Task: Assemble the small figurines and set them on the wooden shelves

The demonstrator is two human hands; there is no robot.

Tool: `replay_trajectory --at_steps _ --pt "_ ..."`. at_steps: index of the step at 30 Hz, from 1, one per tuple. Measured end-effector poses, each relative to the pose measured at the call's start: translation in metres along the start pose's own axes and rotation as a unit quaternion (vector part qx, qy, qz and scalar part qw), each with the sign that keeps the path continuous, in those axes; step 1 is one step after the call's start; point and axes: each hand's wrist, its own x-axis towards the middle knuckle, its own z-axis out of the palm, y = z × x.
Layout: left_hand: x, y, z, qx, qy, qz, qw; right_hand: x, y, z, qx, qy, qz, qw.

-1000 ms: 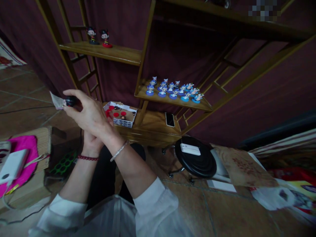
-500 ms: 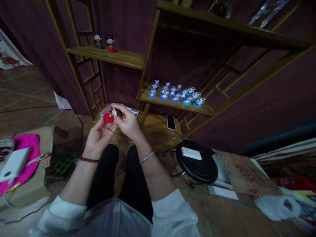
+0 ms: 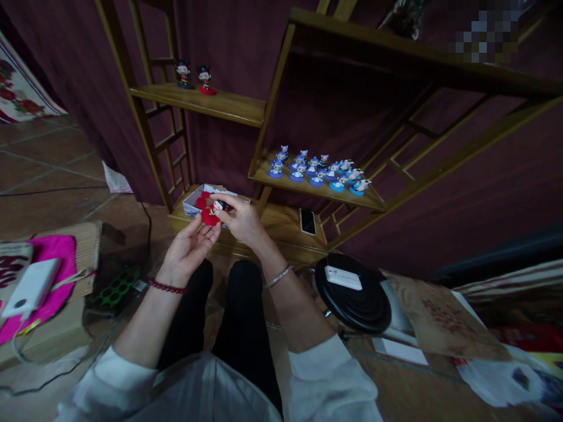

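A small figurine (image 3: 210, 217) with black hair and a round red base is tilted on its side between my hands. My right hand (image 3: 246, 221) pinches it near the head, its fingers curled over the top. With thumb and fingertips, my left hand (image 3: 192, 249) grips the edge of the red base, palm turned up. Just behind the hands, an open patterned box (image 3: 190, 208) sits on the low shelf with red pieces inside; my right hand hides part of it. Two similar figurines, one on a dark base (image 3: 185, 76) and one on a red base (image 3: 206, 81), stand on the upper left shelf.
Several blue and white figurines (image 3: 317, 176) stand in rows on the middle shelf (image 3: 303, 189). A phone (image 3: 307, 221) lies on the lower shelf. To the right is a black round stool (image 3: 373, 305) with a white object on it; a pink cloth (image 3: 65, 258) is at left.
My hands and the figurine have shifted a little to the right, uncovering more of the box and the red pieces in it. The whole view has moved slightly. Both hands keep their hold.
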Motion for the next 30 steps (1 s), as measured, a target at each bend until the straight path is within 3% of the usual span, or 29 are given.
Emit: replay_trajectory --at_steps 6,15,23,30 --pt "-0.001 -0.003 -0.002 0.016 -0.007 -0.016 1.0 -0.002 0.013 -0.01 0.027 -0.024 0.022 0.999" --pt "-0.004 -0.007 0.002 0.041 0.001 -0.023 0.999 -0.007 0.009 -0.015 0.101 -0.044 0.058 0.992" --pt "-0.002 -0.011 -0.003 0.042 0.009 -0.036 0.998 -0.013 0.017 -0.016 0.017 -0.013 0.036 0.999" --pt "-0.002 -0.014 -0.006 0.048 -0.009 -0.042 0.998 -0.016 0.015 -0.023 0.049 -0.049 0.045 0.997"
